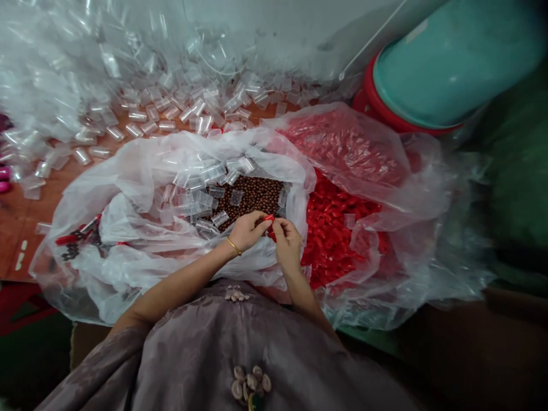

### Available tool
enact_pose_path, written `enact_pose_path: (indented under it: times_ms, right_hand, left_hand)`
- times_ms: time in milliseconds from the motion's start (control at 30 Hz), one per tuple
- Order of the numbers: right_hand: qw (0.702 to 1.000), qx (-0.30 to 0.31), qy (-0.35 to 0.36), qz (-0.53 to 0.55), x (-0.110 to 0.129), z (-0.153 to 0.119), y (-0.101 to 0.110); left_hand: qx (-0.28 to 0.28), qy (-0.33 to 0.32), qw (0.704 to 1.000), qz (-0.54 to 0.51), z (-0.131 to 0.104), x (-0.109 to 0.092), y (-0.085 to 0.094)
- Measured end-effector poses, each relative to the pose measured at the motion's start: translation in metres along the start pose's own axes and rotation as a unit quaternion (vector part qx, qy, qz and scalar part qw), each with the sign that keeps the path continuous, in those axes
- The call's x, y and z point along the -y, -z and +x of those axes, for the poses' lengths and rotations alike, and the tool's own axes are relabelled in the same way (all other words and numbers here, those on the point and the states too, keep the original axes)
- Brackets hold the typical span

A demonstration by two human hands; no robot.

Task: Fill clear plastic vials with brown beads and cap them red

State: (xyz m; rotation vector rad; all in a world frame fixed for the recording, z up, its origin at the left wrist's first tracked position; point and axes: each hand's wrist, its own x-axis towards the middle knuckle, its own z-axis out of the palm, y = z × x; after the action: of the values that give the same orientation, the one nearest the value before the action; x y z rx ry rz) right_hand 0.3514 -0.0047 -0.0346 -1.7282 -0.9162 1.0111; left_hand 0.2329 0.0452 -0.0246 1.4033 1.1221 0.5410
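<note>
Small red piece [269, 218] pinched over brown beads [259, 197]

Head view: left hand [247, 231] pinches the piece between thumb and fingers. Right hand [288, 242] has its fingers bent in at the piece's other side; can't tell its exact grip. Both hands are over the near edge of the beads, which lie inside an opened white plastic sheet [132, 157]. Room is tight: see-through tubes [203, 200] crowd the beads' left side, and a sheet fold stands just right of the right hand, with heaped red pieces [329, 242] beyond. Table [17, 228] edge shows lower left. More tubes spread toward the wall [299, 34]. Teal bucket [445, 68] upper right, well apart from hands.
</note>
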Motion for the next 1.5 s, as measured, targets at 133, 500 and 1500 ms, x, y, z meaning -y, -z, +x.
enact_pose_path:
  times_ms: [133,500,1500]
  right_hand:
    - [0.999,-0.045,-0.006,0.0,-0.001,-0.005,-0.006]
    - [0.976,0.019,-0.122,0.179,0.0,0.017,0.011]
    - [0.993,0.105,-0.024,0.041,0.001,0.015,0.029]
  left_hand:
    - [-0.009,0.006,1.0,0.001,-0.003,0.002,-0.001]
    - [0.055,0.017,0.957,-0.283,-0.008,0.006,-0.008]
    - [-0.029,-0.062,0.969,-0.238,0.009,0.021,-0.018]
